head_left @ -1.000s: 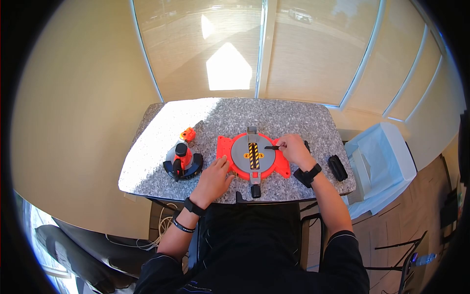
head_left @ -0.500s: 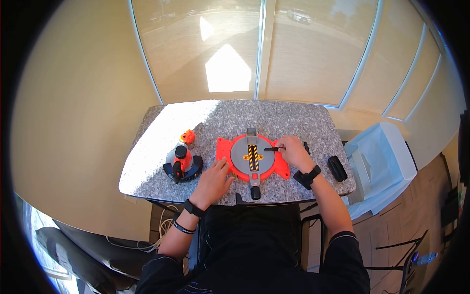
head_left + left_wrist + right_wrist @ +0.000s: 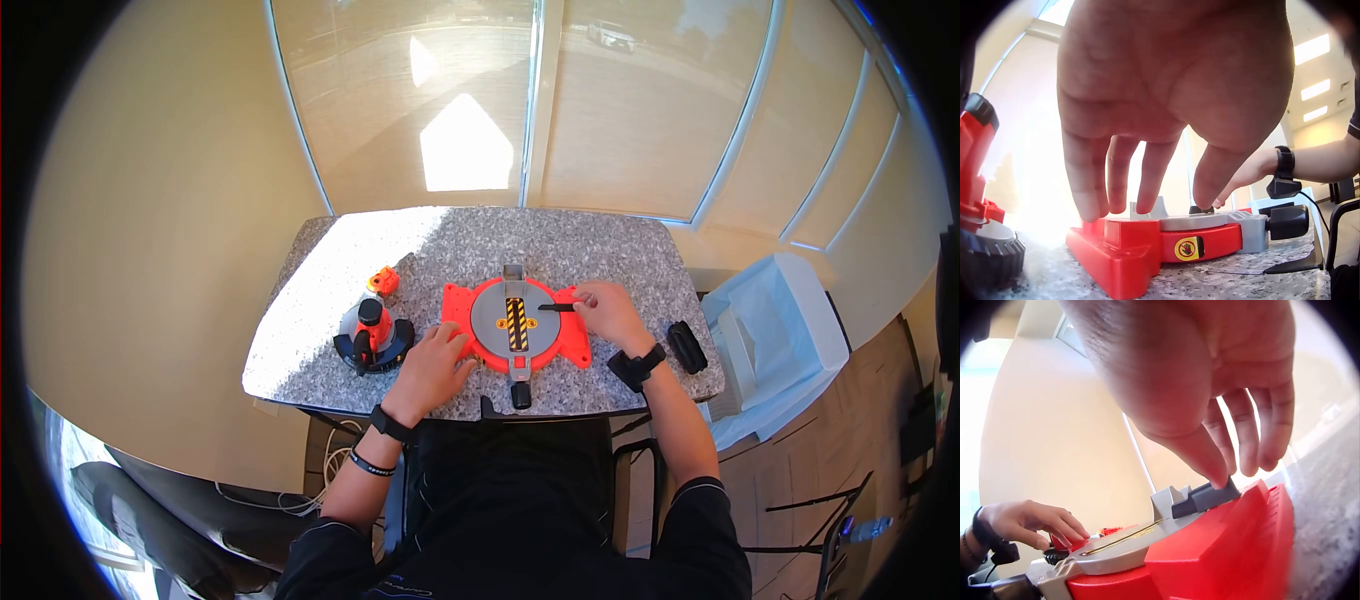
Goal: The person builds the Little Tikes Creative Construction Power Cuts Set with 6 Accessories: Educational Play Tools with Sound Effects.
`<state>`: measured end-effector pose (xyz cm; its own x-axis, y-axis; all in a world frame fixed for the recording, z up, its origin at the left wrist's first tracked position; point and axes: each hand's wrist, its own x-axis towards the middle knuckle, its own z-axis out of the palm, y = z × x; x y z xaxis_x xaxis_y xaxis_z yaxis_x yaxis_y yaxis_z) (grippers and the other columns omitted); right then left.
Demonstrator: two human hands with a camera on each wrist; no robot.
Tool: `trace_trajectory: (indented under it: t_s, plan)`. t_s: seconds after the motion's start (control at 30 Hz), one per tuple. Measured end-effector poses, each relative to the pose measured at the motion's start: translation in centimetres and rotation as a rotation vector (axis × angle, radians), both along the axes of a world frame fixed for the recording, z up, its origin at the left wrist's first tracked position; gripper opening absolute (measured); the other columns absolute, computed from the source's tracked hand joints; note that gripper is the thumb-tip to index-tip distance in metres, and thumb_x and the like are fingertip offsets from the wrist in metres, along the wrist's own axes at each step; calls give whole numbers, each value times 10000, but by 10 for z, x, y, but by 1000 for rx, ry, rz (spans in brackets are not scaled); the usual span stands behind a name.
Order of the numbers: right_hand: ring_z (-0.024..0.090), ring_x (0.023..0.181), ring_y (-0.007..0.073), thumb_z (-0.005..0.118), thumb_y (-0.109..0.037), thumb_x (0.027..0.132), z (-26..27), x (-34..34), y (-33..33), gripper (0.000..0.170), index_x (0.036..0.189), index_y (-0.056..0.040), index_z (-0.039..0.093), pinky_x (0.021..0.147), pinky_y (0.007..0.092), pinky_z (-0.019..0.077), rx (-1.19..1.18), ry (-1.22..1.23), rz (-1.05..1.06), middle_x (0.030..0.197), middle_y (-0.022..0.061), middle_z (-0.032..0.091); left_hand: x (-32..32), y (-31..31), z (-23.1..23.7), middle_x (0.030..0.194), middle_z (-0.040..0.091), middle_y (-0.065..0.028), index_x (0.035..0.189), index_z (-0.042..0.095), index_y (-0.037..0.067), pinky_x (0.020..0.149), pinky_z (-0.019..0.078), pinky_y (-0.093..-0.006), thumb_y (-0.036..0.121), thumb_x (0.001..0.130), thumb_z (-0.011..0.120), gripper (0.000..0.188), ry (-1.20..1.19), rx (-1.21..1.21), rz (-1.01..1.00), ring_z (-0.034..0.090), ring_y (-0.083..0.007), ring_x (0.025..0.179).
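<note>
A red base with a round grey plate (image 3: 490, 320) and a yellow-black striped strip lies flat on the speckled table. My left hand (image 3: 432, 368) rests fingertips on the base's left red side (image 3: 1125, 240), its fingers spread and relaxed. Thumb and fingertips of my right hand (image 3: 610, 315) pinch a small dark piece (image 3: 557, 307) over the plate's right side; in the right wrist view the dark piece (image 3: 1207, 499) is at the edge of plate and red base. A black knob (image 3: 521, 395) sticks out at the base's near side.
Left of the base stands a red and dark blue tool part (image 3: 372, 335), with an orange-red piece (image 3: 383, 281) behind it. A black case-like object (image 3: 687, 346) lies near the table's right edge. A bin with a blue liner (image 3: 790, 340) stands right of the table.
The right hand has shifted slightly right and down in the head view, still pinching the dark piece. The left hand has stayed at the base, with only a slight shift of its fingers.
</note>
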<state>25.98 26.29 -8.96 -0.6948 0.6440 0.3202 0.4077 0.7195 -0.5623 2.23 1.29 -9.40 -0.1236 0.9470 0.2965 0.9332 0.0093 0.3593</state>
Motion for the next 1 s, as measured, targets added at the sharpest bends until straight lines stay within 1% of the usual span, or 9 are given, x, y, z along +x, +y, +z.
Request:
trace_trajectory:
  t_s: [0.2, 0.27, 0.4, 0.5, 0.57, 0.7, 0.77, 0.87, 1.0]
  plan:
    - [735, 811, 336, 721, -112, 862, -20, 26, 39, 127, 945, -24, 757, 769, 403, 588, 5, 60, -145, 889, 180, 755, 2, -2, 5, 1152, 631, -136, 1162, 684, 31, 924, 540, -450, 220, 908, 740, 322, 7, 23, -26, 618, -347, 1104]
    - [741, 822, 334, 713, -102, 842, -33, 37, 58, 130, 936, -24, 757, 775, 406, 590, 30, 20, -255, 899, 181, 758, 2, -3, 6, 1123, 632, -128, 1151, 686, 37, 905, 542, -451, 215, 909, 737, 305, 9, 17, -31, 620, -344, 1084]
    - [743, 818, 340, 721, -100, 810, -44, 59, 83, 147, 930, -22, 756, 768, 414, 589, 16, -8, -312, 877, 184, 753, 2, -6, 12, 1070, 644, -124, 1140, 687, 43, 876, 545, -453, 208, 916, 726, 281, 2, 6, -41, 629, -342, 1040]
    - [739, 848, 353, 753, -109, 762, -49, 70, 92, 178, 920, -25, 757, 783, 429, 583, -80, -43, -373, 884, 202, 743, 0, -7, 13, 1053, 652, -129, 1141, 687, 44, 863, 547, -453, 205, 920, 721, 275, -6, 21, -52, 636, -348, 1015]
    - [735, 802, 271, 839, -130, 736, -59, 74, 102, 266, 963, -19, 754, 718, 389, 585, 37, -166, -401, 869, 146, 743, 0, -7, 14, 1046, 655, -132, 1142, 687, 44, 858, 548, -451, 203, 923, 719, 273, -5, 28, -57, 638, -351, 1004]
    - [734, 809, 296, 900, -198, 679, -59, 73, 103, 356, 945, -11, 754, 734, 401, 584, 37, -244, -421, 890, 154, 746, 1, -8, 16, 1046, 660, -137, 1145, 687, 42, 857, 548, -453, 205, 928, 717, 273, -18, 14, -59, 641, -352, 1008]
    - [730, 883, 362, 898, -224, 645, -55, 71, 95, 352, 877, -9, 743, 811, 434, 580, 31, -232, -465, 910, 197, 749, 1, -8, 16, 1045, 662, -137, 1146, 686, 41, 858, 548, -453, 204, 929, 716, 273, -18, 15, -61, 642, -350, 1012]
    - [732, 835, 368, 922, -239, 624, -48, 64, 87, 369, 848, -11, 738, 789, 437, 586, -82, -251, -483, 860, 191, 748, 0, -9, 16, 1046, 664, -137, 1149, 686, 42, 858, 549, -453, 203, 931, 715, 272, -19, 7, -67, 644, -349, 1012]
    - [735, 824, 333, 955, -286, 609, -69, 64, 102, 424, 869, -23, 748, 769, 411, 579, -27, -285, -474, 876, 171, 750, -1, -9, 16, 1052, 662, -139, 1159, 681, 42, 857, 549, -455, 203, 936, 709, 276, -24, 26, -84, 646, -354, 1005]
